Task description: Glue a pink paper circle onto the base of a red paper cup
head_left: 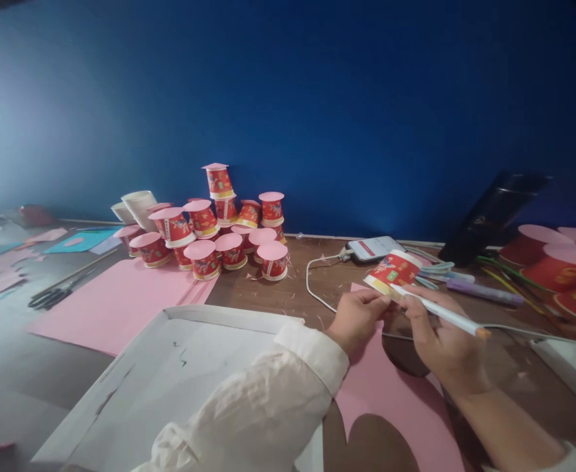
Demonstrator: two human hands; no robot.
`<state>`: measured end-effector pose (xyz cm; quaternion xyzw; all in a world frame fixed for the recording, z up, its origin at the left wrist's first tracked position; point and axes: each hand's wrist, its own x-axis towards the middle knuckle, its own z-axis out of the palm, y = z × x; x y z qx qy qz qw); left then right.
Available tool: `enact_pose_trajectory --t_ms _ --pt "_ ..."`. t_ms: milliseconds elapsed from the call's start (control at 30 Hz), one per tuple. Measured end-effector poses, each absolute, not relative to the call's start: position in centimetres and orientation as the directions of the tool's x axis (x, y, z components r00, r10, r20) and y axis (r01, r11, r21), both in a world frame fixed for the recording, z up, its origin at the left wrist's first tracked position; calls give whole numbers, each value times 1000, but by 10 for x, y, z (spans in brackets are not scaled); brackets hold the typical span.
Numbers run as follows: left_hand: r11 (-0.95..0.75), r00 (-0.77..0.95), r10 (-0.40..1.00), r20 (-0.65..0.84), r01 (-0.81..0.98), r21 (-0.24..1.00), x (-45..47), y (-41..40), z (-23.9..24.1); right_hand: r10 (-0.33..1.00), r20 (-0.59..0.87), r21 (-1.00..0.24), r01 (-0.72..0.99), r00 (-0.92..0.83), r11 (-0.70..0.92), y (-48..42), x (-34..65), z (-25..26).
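My right hand [445,344] is closed around a white marker [447,311] with an orange end, its other end pointing left at the cup. Close beside it, my left hand [359,321] has its fingers pinched together; what they hold is too small to make out. Just above both hands, a red patterned paper cup [396,270] lies tilted, its yellow-and-white rim toward my fingertips. I cannot tell whether a finger touches it. Beneath my hands spreads a pink paper sheet [376,387] with rounded cut-outs.
Red cups topped with pink discs [204,249] are stacked against the blue wall. A phone [376,248] with a white cable lies behind the tilted cup. Left are a white box lid [170,380], pink sheets [120,301] and scissors [52,296]. A black bottle [489,219] leans at right.
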<state>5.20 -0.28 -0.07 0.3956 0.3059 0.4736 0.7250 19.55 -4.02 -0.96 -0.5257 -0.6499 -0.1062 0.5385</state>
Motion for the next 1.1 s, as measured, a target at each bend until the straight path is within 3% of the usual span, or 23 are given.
enact_pose_trajectory --t_ms 167,333,800,1100 --pt "90 373 928 4 -234 968 49 -5 2 567 812 -419 813 136 405 -40 195 -11" --pt "-14 337 940 56 -126 992 47 -6 4 543 830 -395 820 126 414 -41 193 -7" --pt "93 274 962 13 -372 923 50 3 -7 538 834 -384 827 119 411 -41 199 -6" --pt "139 304 953 -8 -413 900 47 3 -1 546 825 -403 827 142 393 -42 200 -6"
